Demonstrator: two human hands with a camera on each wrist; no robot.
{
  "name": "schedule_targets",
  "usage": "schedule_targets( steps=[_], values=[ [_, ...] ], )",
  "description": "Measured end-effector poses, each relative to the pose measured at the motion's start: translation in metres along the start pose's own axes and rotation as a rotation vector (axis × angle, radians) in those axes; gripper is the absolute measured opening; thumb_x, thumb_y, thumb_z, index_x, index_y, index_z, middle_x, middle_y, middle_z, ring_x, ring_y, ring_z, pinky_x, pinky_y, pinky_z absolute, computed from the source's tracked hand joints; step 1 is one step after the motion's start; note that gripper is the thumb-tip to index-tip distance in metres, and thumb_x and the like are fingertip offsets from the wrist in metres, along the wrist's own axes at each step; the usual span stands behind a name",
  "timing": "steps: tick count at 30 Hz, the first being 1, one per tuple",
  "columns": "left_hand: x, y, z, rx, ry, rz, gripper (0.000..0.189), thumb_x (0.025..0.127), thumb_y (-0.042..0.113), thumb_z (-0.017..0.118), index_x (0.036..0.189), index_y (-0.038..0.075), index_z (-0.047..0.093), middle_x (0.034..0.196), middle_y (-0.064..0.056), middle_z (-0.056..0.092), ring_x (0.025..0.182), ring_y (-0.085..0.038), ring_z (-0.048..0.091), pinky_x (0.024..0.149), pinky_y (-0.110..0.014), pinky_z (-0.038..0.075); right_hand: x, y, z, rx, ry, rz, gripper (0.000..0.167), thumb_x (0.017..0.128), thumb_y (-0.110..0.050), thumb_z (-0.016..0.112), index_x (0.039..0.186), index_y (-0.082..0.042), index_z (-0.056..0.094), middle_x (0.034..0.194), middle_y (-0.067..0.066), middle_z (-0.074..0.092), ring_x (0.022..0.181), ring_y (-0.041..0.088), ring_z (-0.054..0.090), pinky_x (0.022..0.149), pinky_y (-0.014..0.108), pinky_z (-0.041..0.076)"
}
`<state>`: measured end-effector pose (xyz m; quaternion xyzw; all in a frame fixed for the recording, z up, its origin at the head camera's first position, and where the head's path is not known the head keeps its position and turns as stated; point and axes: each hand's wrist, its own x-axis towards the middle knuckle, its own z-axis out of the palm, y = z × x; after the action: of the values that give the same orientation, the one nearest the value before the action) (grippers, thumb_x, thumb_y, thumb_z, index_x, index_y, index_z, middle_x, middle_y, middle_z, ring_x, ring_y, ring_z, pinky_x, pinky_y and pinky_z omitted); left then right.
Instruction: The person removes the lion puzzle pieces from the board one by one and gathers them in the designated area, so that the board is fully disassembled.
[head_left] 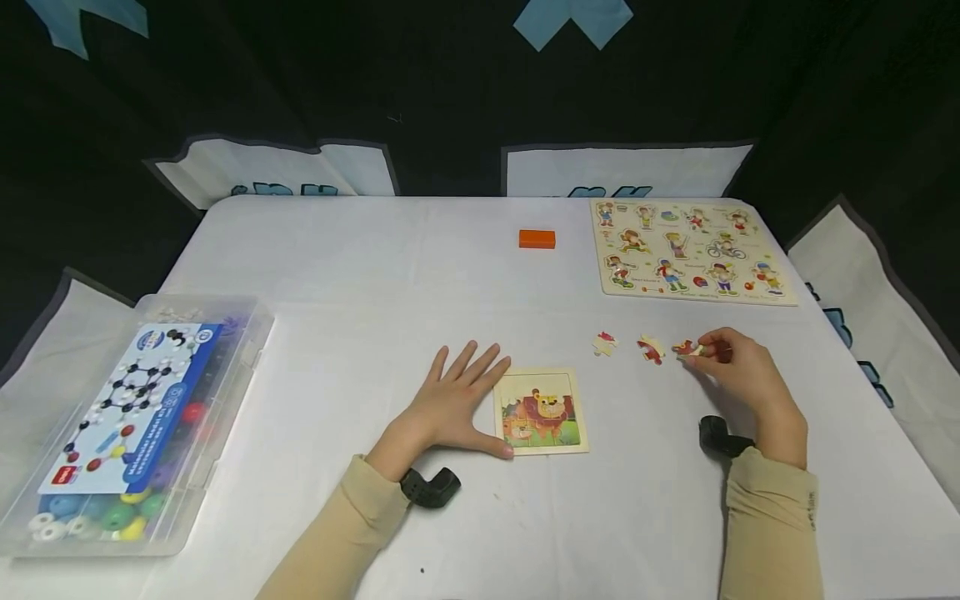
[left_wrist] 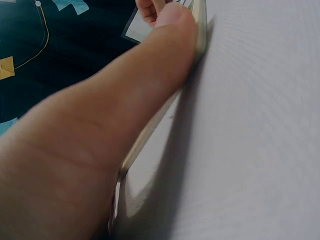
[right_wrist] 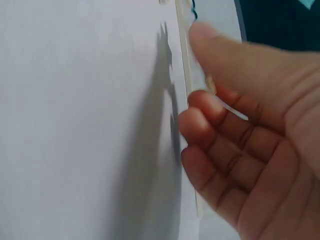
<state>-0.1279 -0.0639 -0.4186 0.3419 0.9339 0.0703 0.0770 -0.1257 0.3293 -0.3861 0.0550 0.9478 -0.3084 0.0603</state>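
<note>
My left hand [head_left: 448, 410] lies with fingers spread at the left side of a small square bear jigsaw puzzle [head_left: 546, 417]. Its thumb [left_wrist: 150, 65] and index finger reach the puzzle's pale wooden edge. Off to the right, my right hand [head_left: 750, 377] pinches a small red and yellow puzzle piece [head_left: 683, 347] between thumb and fingers, low over the table. In the right wrist view only a sliver of that piece [right_wrist: 210, 86] shows behind the thumb. Two loose pieces lie left of this hand, a red and cream one [head_left: 651, 350] and a pale one with red [head_left: 603, 343].
A large wooden board with child figures [head_left: 693, 250] lies at the back right. An orange block [head_left: 537, 239] sits near the far edge. On the left stands a clear plastic case [head_left: 251, 350] with a molecule-model cover sheet [head_left: 131, 408] and coloured balls inside.
</note>
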Motion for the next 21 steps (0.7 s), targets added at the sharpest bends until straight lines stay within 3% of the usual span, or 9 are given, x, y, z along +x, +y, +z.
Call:
schedule_targets(
  steps=[7, 13, 17, 21],
  values=[
    [0.0, 0.0, 0.0, 0.001, 0.005, 0.002, 0.118, 0.055, 0.088, 0.045, 0.147, 0.022, 0.01, 0.151, 0.001, 0.003, 0.137, -0.025, -0.003, 0.104, -0.053, -0.003, -0.002, 0.01, -0.004, -0.01, -0.004, 0.043, 0.046, 0.086, -0.028, 0.062, 0.112, 0.008, 0.049, 0.101, 0.022, 0.05, 0.095, 0.038, 0.047, 0.077, 0.047, 0.04],
    [-0.001, 0.0, 0.0, -0.003, 0.004, -0.002, 0.118, 0.055, 0.087, 0.045, 0.147, 0.022, 0.01, 0.151, 0.001, 0.003, 0.137, -0.025, -0.003, 0.104, -0.053, -0.003, 0.001, -0.003, 0.0, -0.024, -0.011, 0.003, 0.047, 0.09, -0.03, 0.056, 0.115, 0.009, 0.048, 0.109, 0.027, 0.049, 0.097, 0.039, 0.048, 0.077, 0.049, 0.042],
    [0.0, 0.0, 0.0, -0.005, 0.007, 0.004, 0.118, 0.056, 0.088, 0.044, 0.147, 0.022, 0.01, 0.151, 0.001, 0.003, 0.137, -0.025, -0.002, 0.104, -0.054, -0.003, -0.001, -0.032, 0.01, -0.013, -0.028, -0.097, 0.045, 0.091, -0.031, 0.055, 0.114, 0.007, 0.052, 0.104, 0.022, 0.053, 0.094, 0.037, 0.052, 0.075, 0.046, 0.044],
    [0.0, 0.0, 0.0, -0.02, 0.018, 0.012, 0.118, 0.056, 0.087, 0.046, 0.147, 0.021, 0.012, 0.151, -0.001, 0.005, 0.137, -0.026, -0.001, 0.103, -0.055, -0.002, -0.005, -0.07, 0.033, 0.029, -0.111, -0.284, 0.034, 0.088, -0.025, 0.06, 0.109, 0.002, 0.058, 0.093, 0.011, 0.058, 0.082, 0.025, 0.056, 0.069, 0.038, 0.045]
  ],
)
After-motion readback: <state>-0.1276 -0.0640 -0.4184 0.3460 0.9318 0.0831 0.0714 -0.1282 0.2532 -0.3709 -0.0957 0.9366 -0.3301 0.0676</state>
